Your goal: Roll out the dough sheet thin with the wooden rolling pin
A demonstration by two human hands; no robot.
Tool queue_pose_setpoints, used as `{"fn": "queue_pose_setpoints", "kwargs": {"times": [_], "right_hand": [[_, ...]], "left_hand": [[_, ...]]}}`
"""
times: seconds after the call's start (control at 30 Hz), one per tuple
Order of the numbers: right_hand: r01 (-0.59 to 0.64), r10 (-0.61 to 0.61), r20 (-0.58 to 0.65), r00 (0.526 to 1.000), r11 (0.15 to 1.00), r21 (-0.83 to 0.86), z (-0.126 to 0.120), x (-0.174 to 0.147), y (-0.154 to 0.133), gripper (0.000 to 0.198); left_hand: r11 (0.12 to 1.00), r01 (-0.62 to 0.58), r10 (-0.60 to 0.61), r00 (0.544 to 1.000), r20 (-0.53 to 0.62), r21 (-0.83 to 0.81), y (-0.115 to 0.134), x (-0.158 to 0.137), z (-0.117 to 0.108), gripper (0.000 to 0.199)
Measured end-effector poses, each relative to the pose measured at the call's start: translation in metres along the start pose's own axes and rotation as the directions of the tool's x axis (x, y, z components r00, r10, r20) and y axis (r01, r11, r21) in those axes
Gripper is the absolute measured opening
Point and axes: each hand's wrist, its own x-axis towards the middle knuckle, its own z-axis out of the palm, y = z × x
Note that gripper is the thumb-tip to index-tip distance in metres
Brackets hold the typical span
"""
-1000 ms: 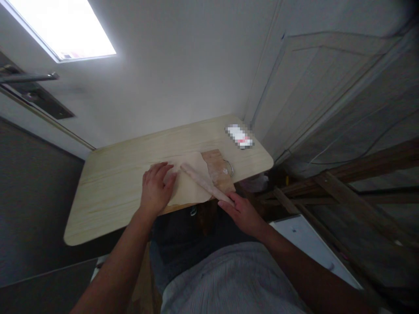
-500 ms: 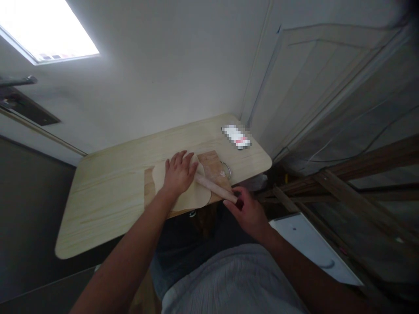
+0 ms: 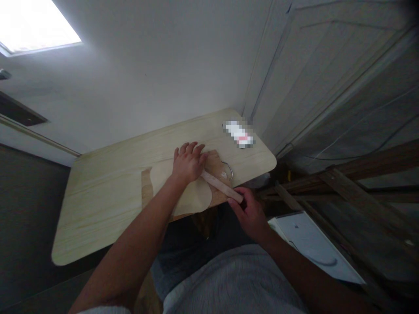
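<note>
A pale, cylindrical wooden rolling pin point(image 3: 221, 184) slanted from far left to near right over flat, cream dough point(image 3: 196, 196) and brown wooden board point(image 3: 146, 188); the right hand point(image 3: 250, 213) gripped its near end, the left hand point(image 3: 189, 162) spread loosely, hold unclear.

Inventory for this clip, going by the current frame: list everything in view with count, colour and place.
rolling pin: 1, pale wood, slanting across the board's right part
dough-like sheet: 1, cream, on the board
board: 1, brown, at the table's near edge
metal ring: 1, silver, board's right end
pixelated item: 1, white and pink, table's far right
table: 1, pale wood, centre
window: 1, glaring white, top left
timber beams: several, brown, right
panel: 1, whitish, lower right
shirt: 1, grey, bottom centre
left hand: 1, bare, at the pin's far end
right hand: 1, bare, holding the pin's near end
</note>
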Motion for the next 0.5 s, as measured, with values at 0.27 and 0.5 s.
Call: {"fn": "queue_pose_setpoints", "kwargs": {"times": [0.27, 0.5], "right_hand": [[0.005, -0.005, -0.023, 1.0, 1.0, 0.006, -0.005, 0.005, 0.004, 0.037], [-0.007, 0.007, -0.035, 0.999, 1.0, 0.02, -0.008, 0.014, 0.003, 0.037]], "left_hand": [[0.999, -0.042, 0.042, 0.999, 0.017, -0.003, 0.01, 0.02, 0.005, 0.05], [0.998, -0.057, 0.058, 0.995, 0.085, -0.012, 0.018, 0.038, 0.006, 0.053]]}}
